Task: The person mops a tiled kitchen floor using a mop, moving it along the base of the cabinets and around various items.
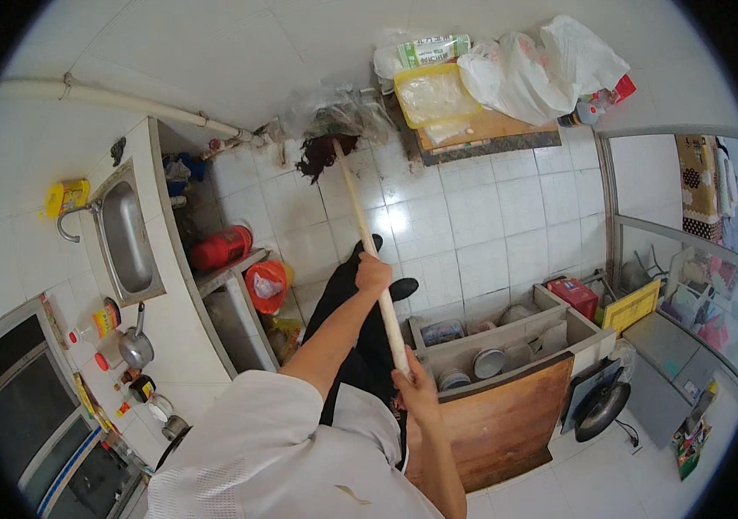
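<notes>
A mop with a pale wooden handle (357, 207) slants across the middle of the view. Around the middle of the handle my left hand (374, 272) is closed. Lower down, close to my body, my right hand (417, 386) grips the handle's near end. The dark red mop head (320, 157) rests on the white tiled floor (421, 214) near the far wall. Touching or just behind the mop head is a crumpled clear plastic bag (372, 117); their exact contact is hard to tell. My black shoes stand beside the handle.
To the left runs a tiled counter (184, 337) with a steel sink (127, 237). Beneath it are a red container (221, 248) and an orange bin (266, 287). A wooden-topped low stand (492, 137) carries bags at the far wall. On the right are open cubbies (518, 340) and a sliding glass door (680, 230).
</notes>
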A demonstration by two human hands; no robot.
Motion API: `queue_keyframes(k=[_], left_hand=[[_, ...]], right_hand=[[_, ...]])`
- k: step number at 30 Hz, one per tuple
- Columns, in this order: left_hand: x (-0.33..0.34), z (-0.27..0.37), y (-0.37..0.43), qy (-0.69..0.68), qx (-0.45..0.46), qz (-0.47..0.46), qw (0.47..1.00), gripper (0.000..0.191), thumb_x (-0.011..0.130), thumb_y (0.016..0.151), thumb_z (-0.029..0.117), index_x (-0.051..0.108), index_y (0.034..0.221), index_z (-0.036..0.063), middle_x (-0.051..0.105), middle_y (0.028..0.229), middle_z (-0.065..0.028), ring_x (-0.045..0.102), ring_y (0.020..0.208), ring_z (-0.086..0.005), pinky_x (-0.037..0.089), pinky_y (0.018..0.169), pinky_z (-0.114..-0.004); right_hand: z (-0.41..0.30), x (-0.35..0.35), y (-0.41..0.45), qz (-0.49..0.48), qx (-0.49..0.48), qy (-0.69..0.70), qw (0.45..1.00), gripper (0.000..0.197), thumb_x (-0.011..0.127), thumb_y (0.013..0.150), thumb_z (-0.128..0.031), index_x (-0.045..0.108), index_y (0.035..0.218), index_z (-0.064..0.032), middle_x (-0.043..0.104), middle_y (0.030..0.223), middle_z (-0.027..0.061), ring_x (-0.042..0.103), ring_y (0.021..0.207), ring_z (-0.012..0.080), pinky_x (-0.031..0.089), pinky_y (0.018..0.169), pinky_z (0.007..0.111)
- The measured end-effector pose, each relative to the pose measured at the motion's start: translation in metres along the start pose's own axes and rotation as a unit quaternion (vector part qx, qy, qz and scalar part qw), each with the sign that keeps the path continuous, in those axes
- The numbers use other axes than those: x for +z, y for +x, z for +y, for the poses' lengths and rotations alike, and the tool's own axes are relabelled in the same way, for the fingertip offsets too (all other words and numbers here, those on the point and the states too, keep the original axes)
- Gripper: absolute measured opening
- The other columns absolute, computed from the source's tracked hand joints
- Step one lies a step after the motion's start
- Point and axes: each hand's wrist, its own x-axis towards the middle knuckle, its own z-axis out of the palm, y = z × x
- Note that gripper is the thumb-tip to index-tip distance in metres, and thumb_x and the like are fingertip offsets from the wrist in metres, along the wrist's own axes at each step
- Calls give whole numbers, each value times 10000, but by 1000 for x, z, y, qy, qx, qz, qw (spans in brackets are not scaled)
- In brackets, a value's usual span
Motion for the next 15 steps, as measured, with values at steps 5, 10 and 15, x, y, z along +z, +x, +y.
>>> queue_keyframes(k=[5, 10, 15], left_hand=[[78, -44, -80, -37, -54, -64, 996, 491, 616, 841, 162, 407, 1240, -35, 616, 1150, -287, 629, 1059, -428, 509, 904, -494], [106, -47, -168, -25, -142, -261, 954, 658, 673, 831, 145, 280, 1305, -86, 594, 1155, -291, 659, 1012, -387, 561, 864, -438], [137, -67, -116, -12, -63, -199, 978, 842, 701, 805, 202, 179, 1377, -130, 591, 1163, -298, 648, 1037, -387, 558, 868, -411]], right_hand=[[24, -64, -85, 24, 20, -62, 998, 592, 601, 930, -68, 416, 1487, -147, 487, 684, -35, 434, 499, 43, 350, 434, 216], [36, -115, -165, 62, 129, -20, 990, 624, 594, 905, -17, 416, 1489, -149, 520, 691, -22, 418, 465, 53, 327, 397, 238], [2, -113, -132, 30, 183, 97, 978, 662, 611, 896, -24, 384, 1502, -162, 554, 714, 19, 424, 463, 71, 326, 390, 230]])
